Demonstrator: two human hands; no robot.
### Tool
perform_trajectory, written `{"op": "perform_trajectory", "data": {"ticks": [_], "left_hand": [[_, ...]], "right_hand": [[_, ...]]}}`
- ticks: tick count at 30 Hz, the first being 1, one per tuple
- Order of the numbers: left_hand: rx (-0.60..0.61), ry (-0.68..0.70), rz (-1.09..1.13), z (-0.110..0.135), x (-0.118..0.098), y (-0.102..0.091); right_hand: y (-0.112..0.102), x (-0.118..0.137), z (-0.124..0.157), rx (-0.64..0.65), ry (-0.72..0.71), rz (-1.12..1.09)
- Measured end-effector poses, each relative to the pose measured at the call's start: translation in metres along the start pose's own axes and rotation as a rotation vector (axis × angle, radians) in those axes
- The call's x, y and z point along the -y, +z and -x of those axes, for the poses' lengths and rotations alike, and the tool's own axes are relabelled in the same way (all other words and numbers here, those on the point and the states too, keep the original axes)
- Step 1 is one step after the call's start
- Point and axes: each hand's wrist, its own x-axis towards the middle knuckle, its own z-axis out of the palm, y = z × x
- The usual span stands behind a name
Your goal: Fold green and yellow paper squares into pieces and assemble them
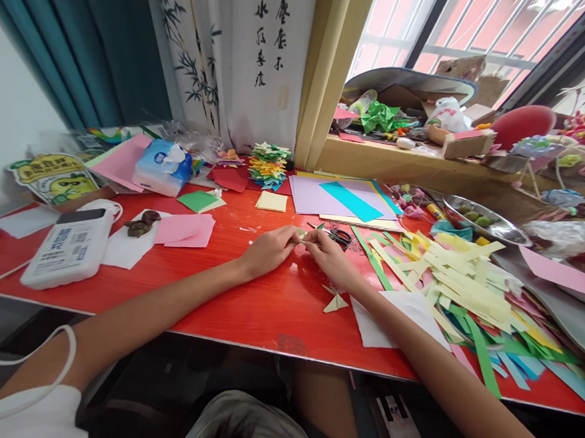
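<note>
My left hand (272,247) and my right hand (326,253) meet over the middle of the red table. Their fingertips are closed together on a small folded piece of pale paper (301,237), mostly hidden by the fingers. Just behind my right hand lie black-handled scissors (340,237). On the table near my right wrist rests a pale yellow folded paper piece (335,302) with pointed ends. Farther back are a small stack of pale yellow paper squares (272,201) and a tall pile of folded paper pieces (267,167) in green, yellow and blue.
Cut paper strips (469,278) heap on the right, beside a white sheet (400,320) under my right forearm. Pink paper squares (186,229), a white box-shaped device (70,247) with a cable and a tissue pack (162,166) stand left. A metal bowl (487,219) sits at the back right.
</note>
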Motion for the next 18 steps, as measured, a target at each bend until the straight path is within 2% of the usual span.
{"op": "perform_trajectory", "data": {"ticks": [9,18], "left_hand": [[0.004,-0.006,-0.003,0.0009,-0.0015,-0.0009],[0.022,0.047,-0.039,0.001,0.0004,-0.0005]], "right_hand": [[0.0004,0.004,0.0017,-0.027,-0.002,0.051],[0.0012,0.0006,0.0011,-0.055,-0.066,0.127]]}}
